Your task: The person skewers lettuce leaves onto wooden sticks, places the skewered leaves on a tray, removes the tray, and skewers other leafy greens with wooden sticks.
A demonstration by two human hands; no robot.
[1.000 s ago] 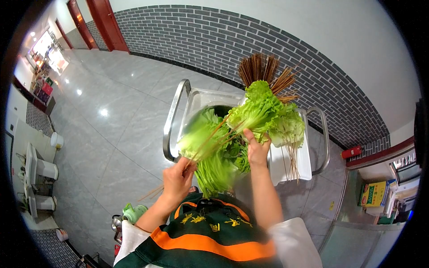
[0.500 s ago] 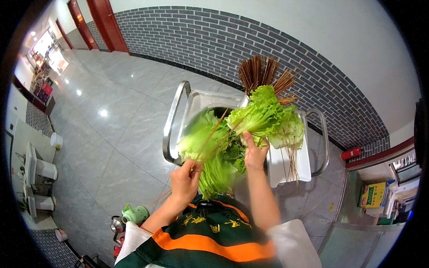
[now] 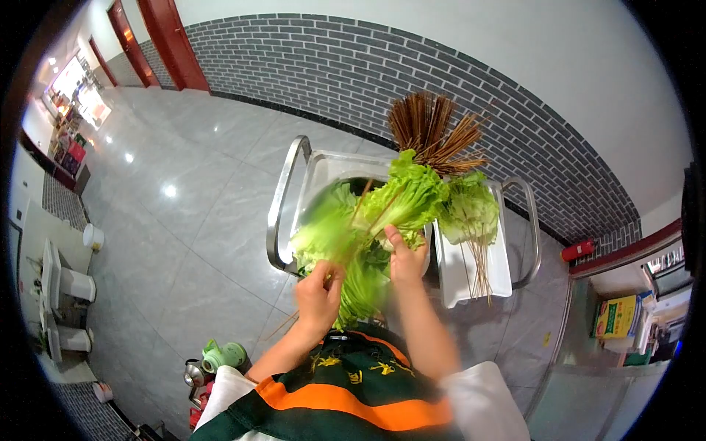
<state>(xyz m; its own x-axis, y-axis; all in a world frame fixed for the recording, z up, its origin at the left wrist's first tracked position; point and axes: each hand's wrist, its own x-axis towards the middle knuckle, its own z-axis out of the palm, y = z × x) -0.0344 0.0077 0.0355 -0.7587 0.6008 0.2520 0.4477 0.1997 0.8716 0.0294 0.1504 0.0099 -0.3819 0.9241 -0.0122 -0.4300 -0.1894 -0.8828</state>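
Note:
My left hand [image 3: 318,294] is closed around thin wooden skewers [image 3: 359,204], whose tips reach up toward the lettuce. My right hand [image 3: 407,261] grips a bunch of green lettuce leaves [image 3: 404,192], thumb on top near the pale stem end. Under both hands, more loose lettuce [image 3: 360,294] fills a round container, its dark rim mostly covered by leaves. To the right, lettuce on skewers [image 3: 471,209] lies in a white tray [image 3: 454,268], the stick ends pointing toward me. A large bundle of brown skewers [image 3: 425,125] stands fanned out behind the leaves.
All this stands on a cart with curved metal handles [image 3: 276,220] at its left and right ends. A grey brick wall [image 3: 316,62] runs behind it. A green jug-like container [image 3: 224,356] and a metal kettle [image 3: 195,373] are at my lower left.
My right hand and its lettuce bunch have shifted left and slightly down, nearer my left hand. The lettuce in the tray shows more fully now. My left hand has moved slightly right.

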